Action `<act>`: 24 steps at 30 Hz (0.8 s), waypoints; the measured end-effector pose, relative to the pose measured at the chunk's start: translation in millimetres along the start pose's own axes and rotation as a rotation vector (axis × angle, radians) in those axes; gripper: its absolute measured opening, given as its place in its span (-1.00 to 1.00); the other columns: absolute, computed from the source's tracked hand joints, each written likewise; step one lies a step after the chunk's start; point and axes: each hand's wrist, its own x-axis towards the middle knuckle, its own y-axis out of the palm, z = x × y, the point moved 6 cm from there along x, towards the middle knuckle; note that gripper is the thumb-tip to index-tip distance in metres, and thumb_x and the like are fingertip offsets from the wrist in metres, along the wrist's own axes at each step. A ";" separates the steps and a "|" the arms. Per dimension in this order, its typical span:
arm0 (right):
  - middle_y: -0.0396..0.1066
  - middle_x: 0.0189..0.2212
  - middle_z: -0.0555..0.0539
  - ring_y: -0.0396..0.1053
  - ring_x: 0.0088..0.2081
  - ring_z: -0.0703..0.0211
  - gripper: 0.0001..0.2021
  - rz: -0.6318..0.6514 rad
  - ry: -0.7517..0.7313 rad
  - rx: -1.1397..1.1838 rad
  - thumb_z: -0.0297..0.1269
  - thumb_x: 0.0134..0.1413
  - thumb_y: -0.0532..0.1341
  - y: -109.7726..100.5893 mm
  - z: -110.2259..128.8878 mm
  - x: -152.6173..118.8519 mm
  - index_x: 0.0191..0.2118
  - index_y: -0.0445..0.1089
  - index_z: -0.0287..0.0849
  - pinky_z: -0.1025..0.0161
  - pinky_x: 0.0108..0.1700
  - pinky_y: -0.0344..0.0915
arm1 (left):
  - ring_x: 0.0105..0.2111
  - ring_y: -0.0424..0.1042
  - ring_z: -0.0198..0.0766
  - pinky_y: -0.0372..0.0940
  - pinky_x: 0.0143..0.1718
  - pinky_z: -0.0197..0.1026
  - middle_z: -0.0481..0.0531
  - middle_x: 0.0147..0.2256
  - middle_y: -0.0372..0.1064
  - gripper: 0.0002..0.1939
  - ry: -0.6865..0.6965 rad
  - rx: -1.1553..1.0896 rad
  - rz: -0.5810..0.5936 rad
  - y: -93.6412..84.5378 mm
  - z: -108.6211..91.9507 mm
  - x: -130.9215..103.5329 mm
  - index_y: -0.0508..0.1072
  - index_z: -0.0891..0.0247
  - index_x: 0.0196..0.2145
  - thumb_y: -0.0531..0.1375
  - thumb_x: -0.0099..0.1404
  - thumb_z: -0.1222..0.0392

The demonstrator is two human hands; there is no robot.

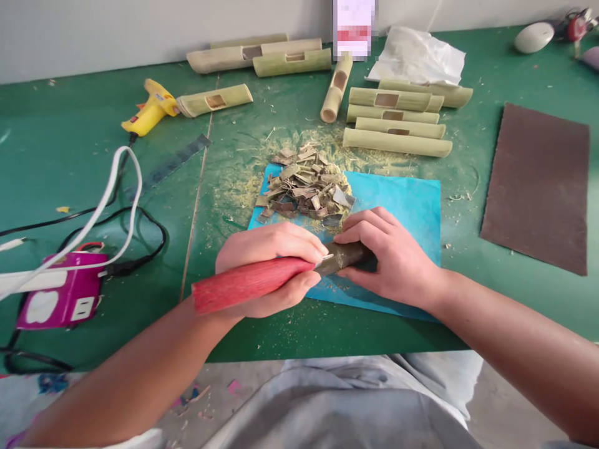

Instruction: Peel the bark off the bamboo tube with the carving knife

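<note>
My left hand (269, 244) is closed around a carving knife with a thick red handle (253, 287). Only a short bit of its metal tip shows, touching a dark bamboo tube (350, 254). My right hand (397, 255) grips that tube from the right, fingers over the top and thumb on the near side. The tube lies over a blue sheet (397, 196), partly hidden by both hands. Just beyond it, a pile of bamboo chips (304, 184) and pale sawdust covers the sheet's far left corner.
Cut bamboo tubes with square openings (397, 140) lie at the back. A yellow glue gun (152, 109) and purple power socket (63, 293) with cables are on the left. A brown sheet (538, 187) lies right; a white plastic bag (418, 55) sits behind on the green table (253, 343).
</note>
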 end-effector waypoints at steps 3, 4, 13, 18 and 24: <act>0.48 -0.12 -0.15 0.37 -0.10 -0.02 -0.71 -0.006 -0.005 -0.005 -0.30 0.05 0.35 0.2 0.8 0.3 -0.10 0.34 -0.13 0.02 -0.05 0.29 | -0.29 0.61 -0.24 0.55 -0.24 -0.21 0.01 -0.33 0.59 -0.93 0.005 -0.006 0.037 3.1 -0.3 1.0 0.51 0.19 -0.27 0.31 0.26 0.22; 0.48 -0.13 -0.16 0.37 -0.10 -0.03 -0.70 -0.007 -0.006 -0.004 -0.30 0.04 0.35 0.3 1.0 0.4 -0.10 0.34 -0.14 0.02 -0.05 0.29 | -0.28 0.61 -0.24 0.55 -0.23 -0.21 0.02 -0.32 0.59 -0.92 0.003 -0.008 0.043 3.7 -0.1 1.0 0.51 0.19 -0.27 0.32 0.25 0.23; 0.47 -0.12 -0.14 0.37 -0.10 -0.02 -0.71 -0.003 0.000 0.002 -0.29 0.05 0.35 0.6 0.0 0.0 -0.11 0.33 -0.11 0.03 -0.06 0.28 | -0.30 0.61 -0.22 0.56 -0.26 -0.19 0.02 -0.32 0.60 -0.90 0.004 0.006 0.047 3.9 1.2 -1.4 0.51 0.17 -0.27 0.33 0.24 0.19; 0.47 -0.12 -0.15 0.36 -0.10 -0.02 -0.71 -0.004 -0.001 -0.001 -0.30 0.05 0.35 0.9 0.1 -0.1 -0.11 0.34 -0.14 0.03 -0.06 0.29 | -0.28 0.61 -0.27 0.53 -0.20 -0.27 0.05 -0.32 0.59 -0.90 0.022 -0.013 0.034 3.3 0.1 -0.6 0.52 0.25 -0.28 0.34 0.24 0.22; 0.47 -0.13 -0.16 0.36 -0.12 -0.02 -0.74 -0.014 -0.016 -0.013 -0.32 0.06 0.33 0.4 1.5 -0.6 -0.12 0.34 -0.16 0.02 -0.07 0.30 | -0.29 0.58 -0.34 0.50 -0.21 -0.34 0.06 -0.30 0.58 -0.89 0.101 0.068 0.125 9.8 -9.5 1.3 0.50 0.28 -0.28 0.31 0.21 0.38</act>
